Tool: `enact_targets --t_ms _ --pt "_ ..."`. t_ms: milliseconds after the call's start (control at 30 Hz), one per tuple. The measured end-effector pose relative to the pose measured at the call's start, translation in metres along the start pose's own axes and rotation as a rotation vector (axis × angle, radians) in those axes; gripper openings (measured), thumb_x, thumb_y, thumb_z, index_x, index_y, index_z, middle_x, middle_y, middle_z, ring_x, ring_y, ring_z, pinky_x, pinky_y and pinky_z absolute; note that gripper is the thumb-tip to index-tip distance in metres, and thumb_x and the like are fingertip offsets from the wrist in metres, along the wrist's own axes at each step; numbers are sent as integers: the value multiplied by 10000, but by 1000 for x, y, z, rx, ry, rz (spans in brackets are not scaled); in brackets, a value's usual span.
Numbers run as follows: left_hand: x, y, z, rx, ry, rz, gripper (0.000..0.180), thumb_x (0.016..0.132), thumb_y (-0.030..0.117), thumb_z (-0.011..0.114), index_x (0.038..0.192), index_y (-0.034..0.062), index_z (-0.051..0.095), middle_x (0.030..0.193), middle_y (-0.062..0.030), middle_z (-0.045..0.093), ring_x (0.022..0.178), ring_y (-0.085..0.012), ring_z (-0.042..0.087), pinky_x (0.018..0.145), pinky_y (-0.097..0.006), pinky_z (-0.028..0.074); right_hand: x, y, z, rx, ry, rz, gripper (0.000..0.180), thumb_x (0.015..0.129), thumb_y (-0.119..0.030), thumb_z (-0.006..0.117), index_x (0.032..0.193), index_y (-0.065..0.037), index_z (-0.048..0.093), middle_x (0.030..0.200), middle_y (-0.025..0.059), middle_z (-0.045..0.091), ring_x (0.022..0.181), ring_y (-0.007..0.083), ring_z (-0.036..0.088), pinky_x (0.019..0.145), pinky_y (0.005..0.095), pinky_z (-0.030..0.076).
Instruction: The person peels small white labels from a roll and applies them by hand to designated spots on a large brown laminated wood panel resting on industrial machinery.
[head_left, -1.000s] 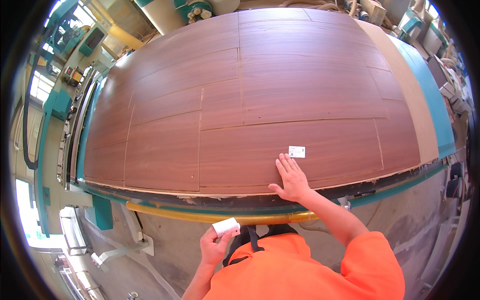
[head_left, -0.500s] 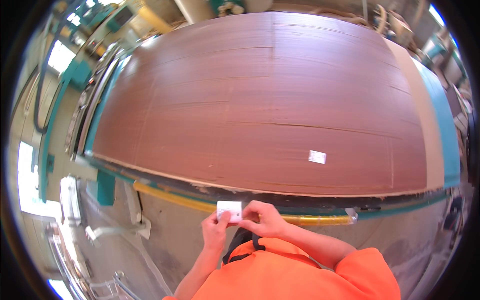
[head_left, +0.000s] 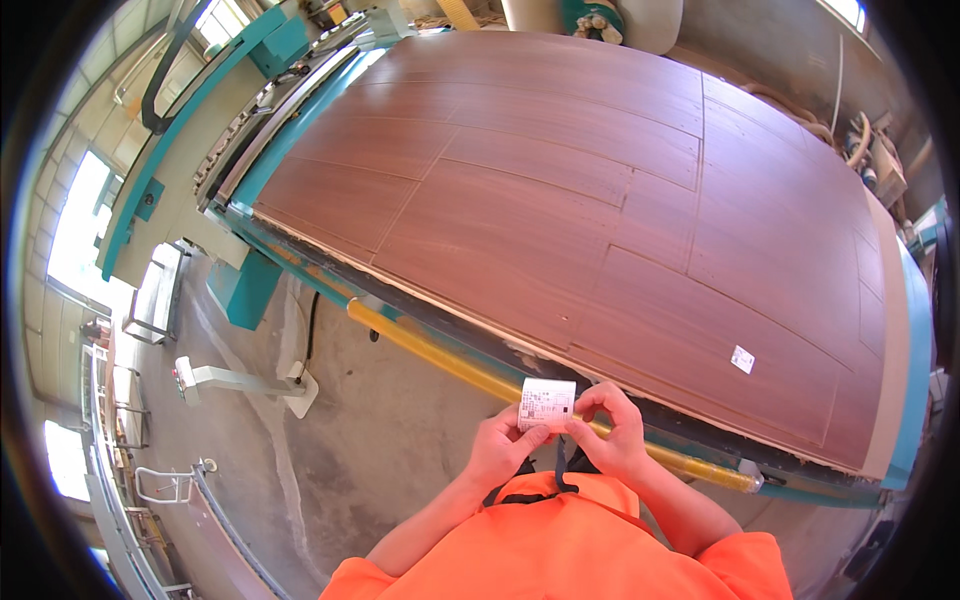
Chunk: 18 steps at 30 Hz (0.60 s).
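Observation:
A white printed label [head_left: 540, 400], with small dark print and a dark square code, is held up in front of my body. My left hand [head_left: 505, 448] pinches its lower left part, the thumb lying over the front. At the lower right corner, the thumb and forefinger of my right hand [head_left: 615, 432] close on the label's edge. Beyond both hands lies a large brown wood-grain panel [head_left: 520, 235], scored by grooves into rectangular pieces. A second white label [head_left: 742, 359] lies on the panel's near right part.
The panel rests on a machine bed with a teal edge [head_left: 910, 370]. A yellow tube [head_left: 440, 355] runs along its near side. To the left stand a pale gantry with teal trim [head_left: 150, 200], a control stand [head_left: 245, 378] on the floor, and metal rails [head_left: 235, 535].
My view has turned left, so the panel now slants across it. Both hands still hold the label, now tilted so its printed face shows more sharply.

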<state>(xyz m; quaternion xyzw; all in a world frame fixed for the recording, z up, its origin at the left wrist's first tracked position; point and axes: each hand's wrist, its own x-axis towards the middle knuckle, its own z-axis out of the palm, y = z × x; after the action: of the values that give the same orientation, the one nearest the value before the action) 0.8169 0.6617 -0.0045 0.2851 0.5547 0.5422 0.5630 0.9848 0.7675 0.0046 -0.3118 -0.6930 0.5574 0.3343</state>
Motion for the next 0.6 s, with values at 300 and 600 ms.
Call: enact_targets --t_ms 300,600 --pt "5 27 -115 -57 -36 97 188 921 87 645 1086 -4 639 1005 -43 676 895 -103 638 809 -260 527 65 -33 100 -463 -83 -490 397 673 -110 811 1046 -101 674 1115 84 646 999 283 597 830 377 487" --pt "1 42 -179 -24 30 58 132 917 46 625 1033 -15 635 948 -58 706 859 -104 660 768 -250 541 97 -13 168 -272 -170 -303 179 737 -99 758 910 -75 718 863 50 707 796 251 652 712 341 501"
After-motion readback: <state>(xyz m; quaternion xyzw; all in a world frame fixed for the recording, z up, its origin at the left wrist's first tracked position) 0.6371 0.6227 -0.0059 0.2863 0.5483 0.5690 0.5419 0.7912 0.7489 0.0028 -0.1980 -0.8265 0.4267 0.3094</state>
